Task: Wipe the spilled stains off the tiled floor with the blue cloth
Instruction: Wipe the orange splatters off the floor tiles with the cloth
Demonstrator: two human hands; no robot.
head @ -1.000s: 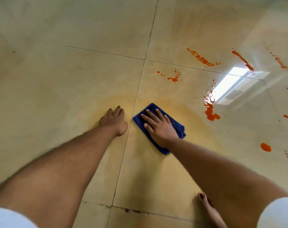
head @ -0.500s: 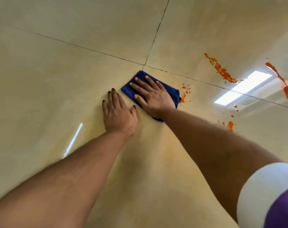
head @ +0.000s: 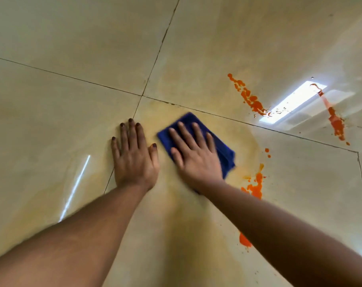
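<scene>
1. We see an orange splatter [head: 255,186] now just beside the right forearm, unwiped.
2. Our right hand [head: 193,154], fingers flat, presses the blue cloth [head: 224,155], which has slid back from the tile joint; the left hand [head: 134,158] braces flat on the tiled floor [head: 51,110].
3. Far streaks [head: 248,96] await.

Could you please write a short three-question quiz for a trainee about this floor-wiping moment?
1. True or false: the right hand presses flat on the blue cloth.
2. What does the left hand rest on: A) the cloth, B) the bare tiled floor, C) a stain?
3. On which side of the cloth do the orange stains lie?

Key: 1 true; 2 B; 3 the person's right.
</scene>
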